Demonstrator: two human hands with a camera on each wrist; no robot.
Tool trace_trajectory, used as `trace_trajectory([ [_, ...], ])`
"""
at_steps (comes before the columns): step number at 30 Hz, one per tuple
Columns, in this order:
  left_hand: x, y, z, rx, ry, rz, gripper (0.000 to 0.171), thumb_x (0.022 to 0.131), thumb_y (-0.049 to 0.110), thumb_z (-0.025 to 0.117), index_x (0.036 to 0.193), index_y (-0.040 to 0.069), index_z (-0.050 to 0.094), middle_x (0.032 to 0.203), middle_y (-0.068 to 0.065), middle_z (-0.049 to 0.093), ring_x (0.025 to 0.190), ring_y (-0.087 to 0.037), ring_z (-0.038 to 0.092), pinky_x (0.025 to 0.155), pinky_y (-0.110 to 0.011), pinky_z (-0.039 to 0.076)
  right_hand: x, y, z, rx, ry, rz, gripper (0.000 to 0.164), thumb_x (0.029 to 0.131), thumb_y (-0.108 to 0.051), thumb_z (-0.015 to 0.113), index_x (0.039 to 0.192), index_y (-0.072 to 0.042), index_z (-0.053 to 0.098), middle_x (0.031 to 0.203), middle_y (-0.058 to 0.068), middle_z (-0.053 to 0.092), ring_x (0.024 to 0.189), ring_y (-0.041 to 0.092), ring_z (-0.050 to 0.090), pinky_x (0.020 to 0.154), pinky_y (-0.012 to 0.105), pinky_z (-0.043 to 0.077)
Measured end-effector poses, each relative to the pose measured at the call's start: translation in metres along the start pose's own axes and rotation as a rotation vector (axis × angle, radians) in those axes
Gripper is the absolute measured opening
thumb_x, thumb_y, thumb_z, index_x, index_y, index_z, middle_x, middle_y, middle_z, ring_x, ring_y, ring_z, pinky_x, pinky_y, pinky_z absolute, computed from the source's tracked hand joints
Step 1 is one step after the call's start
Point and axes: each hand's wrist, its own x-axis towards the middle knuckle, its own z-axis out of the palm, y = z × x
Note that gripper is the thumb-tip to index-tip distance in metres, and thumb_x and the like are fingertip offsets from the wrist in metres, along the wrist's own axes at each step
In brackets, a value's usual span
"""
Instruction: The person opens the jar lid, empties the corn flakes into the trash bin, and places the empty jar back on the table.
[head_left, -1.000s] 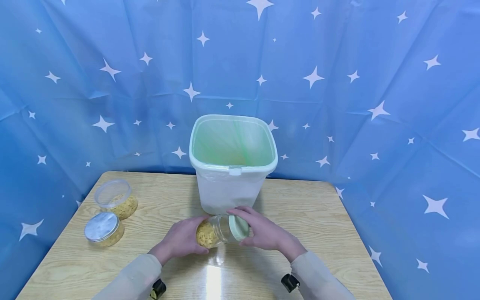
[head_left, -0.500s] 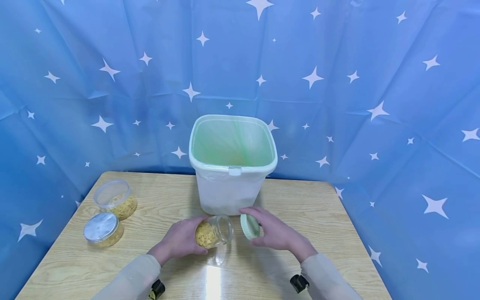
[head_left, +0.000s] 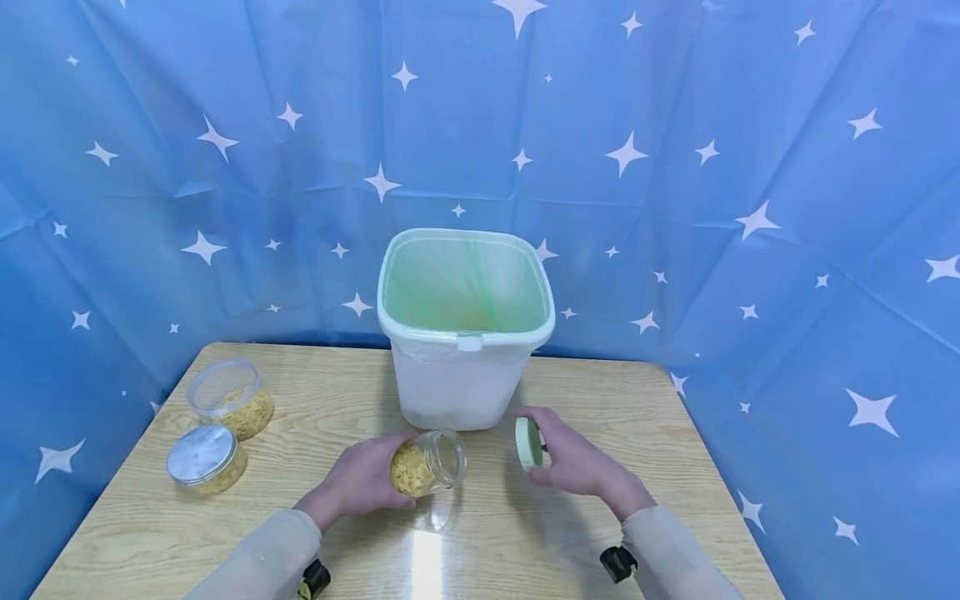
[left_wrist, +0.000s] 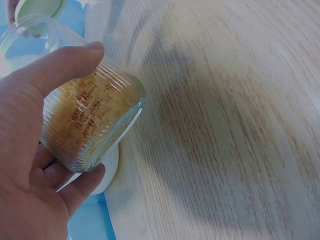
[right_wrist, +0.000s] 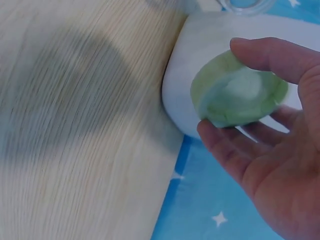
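My left hand [head_left: 365,475] grips a ribbed glass jar [head_left: 442,462] around its base end. The jar lies tilted on its side in the air, its uncovered mouth facing right, and yellow flakes [left_wrist: 82,112] fill its lower part. To the right, my right hand [head_left: 577,458] pinches a pale green lid [head_left: 528,442] at its edge between thumb and fingers, apart from the jar. In the right wrist view the hollow inside of the lid [right_wrist: 240,97] shows. Both hands are in front of a white bin [head_left: 457,375].
The bin's green-tinted inside shows a clear liner over the rim. On the table's left [head_left: 135,500] stand a tub with a clear lid [head_left: 251,410] and another with a silver lid [head_left: 202,455], both holding yellow flakes. A blue star-patterned curtain [head_left: 315,133] hangs behind.
My right hand has lifted the green lid off the jar's mouth and carried it to the right. My left hand and the jar have stayed almost in place.
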Motion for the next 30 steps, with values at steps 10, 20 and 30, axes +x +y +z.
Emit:
trace_trajectory([
  [10,0.0,0.0,0.0,0.006,0.001,-0.003,0.091,0.055,0.041,0.09,0.135,0.014,0.055,0.118,-0.001,0.068,0.1,-0.02,0.064,0.082,-0.045,0.053,0.0,0.025,-0.008,0.065,0.064,0.109,0.083,0.078,-0.004,0.076,0.148,-0.001,0.031,0.14,0.017,0.045,0.117,0.025,0.053,0.097,0.042,0.052],
  [20,0.0,-0.001,0.0,-0.005,0.0,0.003,0.092,0.055,0.041,0.09,0.136,0.015,0.054,0.121,-0.002,0.068,0.103,-0.021,0.064,0.085,-0.046,0.053,-0.002,0.055,-0.011,0.102,0.118,0.173,0.084,0.081,-0.005,0.072,0.15,0.0,0.024,0.153,0.025,0.027,0.139,0.041,0.035,0.103,0.051,0.046],
  [30,0.001,-0.002,0.001,-0.002,-0.005,-0.003,0.092,0.055,0.042,0.09,0.136,0.016,0.054,0.12,-0.001,0.068,0.102,-0.02,0.064,0.084,-0.044,0.053,-0.005,0.09,-0.011,0.054,0.18,0.189,0.083,0.082,-0.018,0.077,0.148,0.001,0.031,0.146,0.026,0.037,0.129,0.041,0.045,0.101,0.055,0.045],
])
